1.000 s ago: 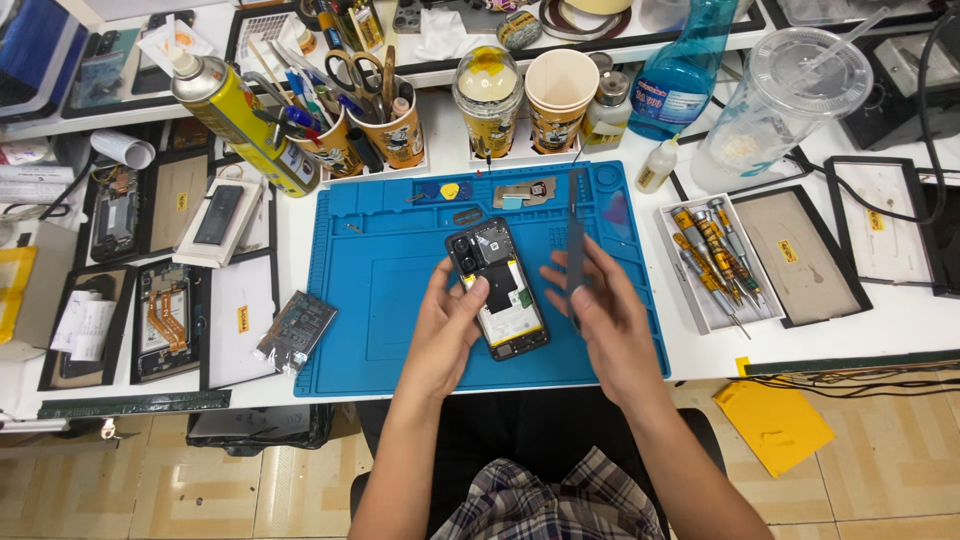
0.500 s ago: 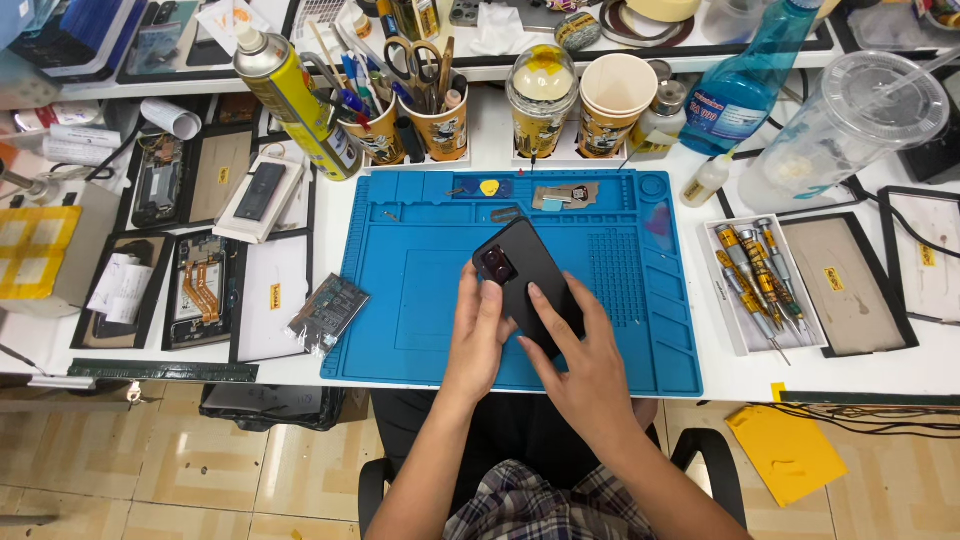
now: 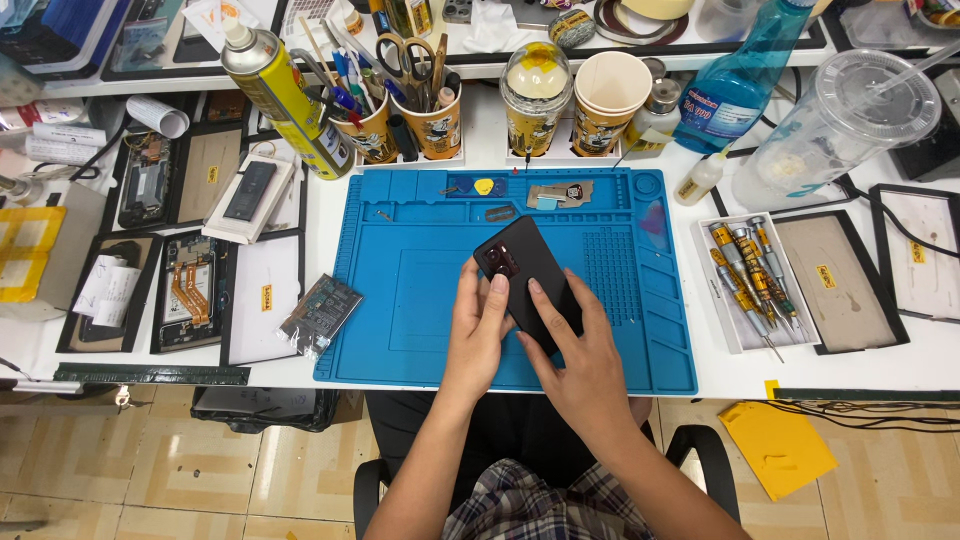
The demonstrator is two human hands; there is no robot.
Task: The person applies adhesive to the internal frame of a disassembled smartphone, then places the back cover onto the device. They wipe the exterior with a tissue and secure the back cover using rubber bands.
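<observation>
Your left hand (image 3: 478,330) and your right hand (image 3: 585,360) both rest on the black phone (image 3: 530,280), which lies back-side up and tilted on the blue work mat (image 3: 420,290); the left grip is pressed to the phone's left edge, with the fingertips (image 3: 497,285) near the camera cluster at its upper end; the right grip lies flat over the lower half, fingers spread along the back cover and thumb at the bottom edge; whether either grip truly pinches the phone or only presses on it, you cannot tell from this view.

The mat sits in the middle of the white tabletop (image 3: 930,350); along its top edge small parts and a yellow pick (image 3: 484,186) lie in the shallow trays; left of the mat a small bagged component (image 3: 320,313) lies just beside its edge; farther left stand black trays with an opened phone body (image 3: 190,290) and a battery (image 3: 249,190).

Right of the mat a white tray of screwdriver bits (image 3: 750,280) sits near your right hand; behind the mat stand a yellow spray can (image 3: 275,95), cups holding scissors and pens (image 3: 405,100), a blue spray bottle (image 3: 735,90) and a clear lidded cup (image 3: 830,125).
</observation>
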